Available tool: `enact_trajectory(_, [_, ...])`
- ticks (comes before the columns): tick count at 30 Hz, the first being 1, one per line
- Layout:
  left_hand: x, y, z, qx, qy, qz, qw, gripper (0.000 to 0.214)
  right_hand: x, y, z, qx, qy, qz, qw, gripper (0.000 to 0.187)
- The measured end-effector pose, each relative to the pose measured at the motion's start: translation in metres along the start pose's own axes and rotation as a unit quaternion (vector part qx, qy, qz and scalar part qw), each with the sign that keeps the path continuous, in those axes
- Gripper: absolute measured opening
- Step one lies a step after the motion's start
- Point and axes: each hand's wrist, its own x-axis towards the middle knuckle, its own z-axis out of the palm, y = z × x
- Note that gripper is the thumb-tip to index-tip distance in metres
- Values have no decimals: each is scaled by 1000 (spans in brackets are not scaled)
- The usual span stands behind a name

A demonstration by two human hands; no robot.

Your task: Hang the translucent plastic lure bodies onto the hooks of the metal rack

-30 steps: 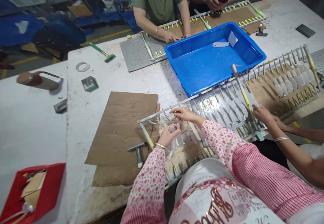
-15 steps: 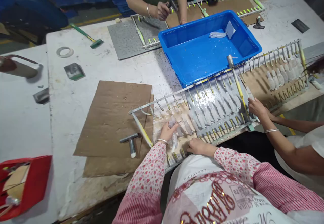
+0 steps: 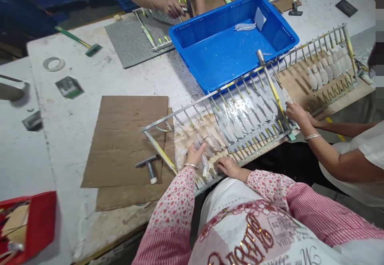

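Note:
My left hand (image 3: 195,154) is closed round a small bunch of clear plastic pieces (image 3: 204,162) over the near left part of a long metal pin rack (image 3: 192,115). My right hand (image 3: 227,166) rests on the rack's near rail (image 3: 252,153), fingers curled on the pins there; what they pinch is too small to make out. Rows of clear pieces (image 3: 246,117) lie across the rack to the right. A small T-shaped metal tool (image 3: 148,166) lies on brown cardboard (image 3: 123,137) left of my left hand.
A blue plastic crate (image 3: 231,45) stands beyond the rack. A co-worker's hand (image 3: 295,112) at right touches the rack's divider bar. Another person's hands (image 3: 171,6) work a rack across the table. A red box (image 3: 27,225) sits near left; a tape roll (image 3: 54,63) lies far left.
My right hand came back from the rack's far rail to its near rail. The left hand stays on the clear pieces. The view shifted, so everything slid up and left.

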Motion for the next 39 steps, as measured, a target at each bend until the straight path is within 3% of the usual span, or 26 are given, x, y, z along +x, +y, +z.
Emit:
enact_trajectory(11, [-2,-10,4,27,2,14,1000,48,4,6,6,13,26,-18,999,18])
enact_trajectory(31, [-6,-8,3,26,7,8,1000,49,5,8,7,15,31,-32,999,19])
enact_trajectory(39, [-7,-3,4,16,22,5,1000,51,8,8,7,6,2,-46,999,18])
